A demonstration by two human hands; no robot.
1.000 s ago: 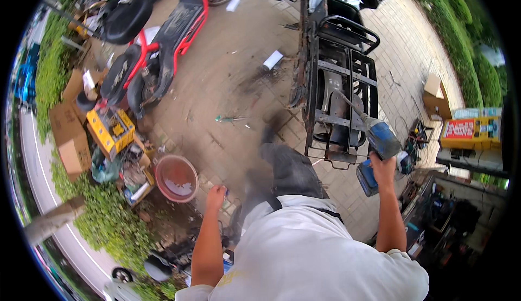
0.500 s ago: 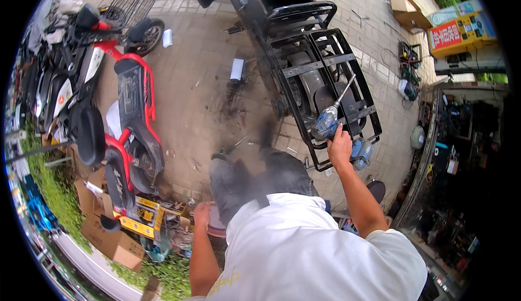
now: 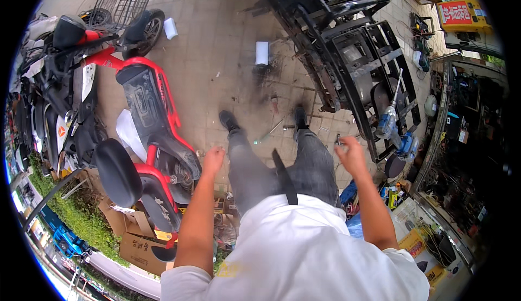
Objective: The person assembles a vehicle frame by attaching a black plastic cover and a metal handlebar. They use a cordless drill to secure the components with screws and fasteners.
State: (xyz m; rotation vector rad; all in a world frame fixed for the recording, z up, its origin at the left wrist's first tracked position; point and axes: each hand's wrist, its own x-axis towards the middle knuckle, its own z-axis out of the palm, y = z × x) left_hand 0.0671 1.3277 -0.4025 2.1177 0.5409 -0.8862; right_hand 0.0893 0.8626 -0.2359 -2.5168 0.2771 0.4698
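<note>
Two hands: left hand (image 3: 213, 158) loosely curled, empty; right hand (image 3: 351, 154) fingers pinching small metal piece (image 3: 337, 138).

Two hands show: the left hand (image 3: 213, 159) and the right hand (image 3: 350, 154), each half-curled with nothing clearly gripped. Two black shoes (image 3: 228, 120) stand on the paved floor (image 3: 217, 46). One red scooter (image 3: 146, 138) is parked at the floor's left edge, with one dark scooter (image 3: 59, 111) beyond it and one wire-basket bicycle (image 3: 127, 8) toward the far left corner. One stripped black vehicle frame (image 3: 353, 57) fills the far right side. One blue power drill (image 3: 388, 119) rests on that frame. Two white scraps (image 3: 262, 52) lie on the floor. Two flattened cardboard boxes (image 3: 135, 236) sit at the near left edge. One yellow sign (image 3: 458, 13) stands in the far right corner.
</note>
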